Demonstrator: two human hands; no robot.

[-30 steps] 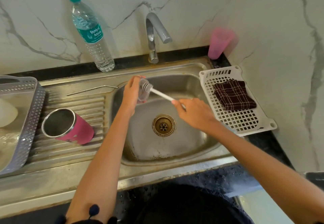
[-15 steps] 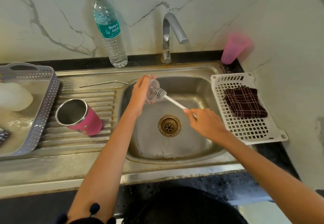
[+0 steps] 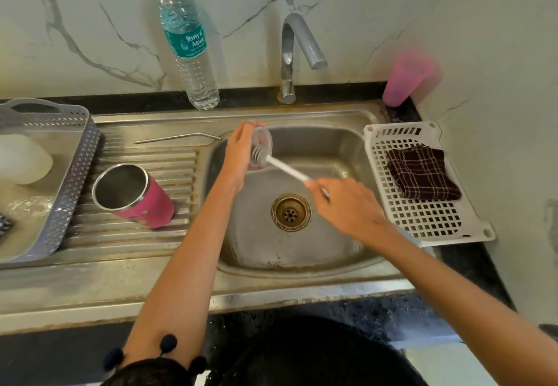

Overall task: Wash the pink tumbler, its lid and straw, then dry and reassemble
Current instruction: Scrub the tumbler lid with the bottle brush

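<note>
My left hand (image 3: pixel 240 151) grips the clear round lid (image 3: pixel 262 139) on edge over the left rim of the sink basin (image 3: pixel 302 243). My right hand (image 3: pixel 344 204) holds a white-handled brush (image 3: pixel 285 169), and its bristle head presses against the lid's inner face. The pink tumbler (image 3: pixel 136 196) lies on its side on the ribbed drainboard (image 3: pixel 126 234), steel mouth towards me. A bent metal straw (image 3: pixel 178 137) lies on the drainboard behind it.
A water bottle (image 3: pixel 187 41) and the tap (image 3: pixel 294 53) stand at the back. A pink plastic cup (image 3: pixel 406 79) sits in the back right corner. A white tray (image 3: pixel 428 222) holds a dark checked cloth (image 3: pixel 421 172). A grey perforated basket (image 3: pixel 60 180) is at left.
The brush head has shifted against the lid while both hands stay over the basin. The view itself has drifted, so everything sits further right in frame than before.
</note>
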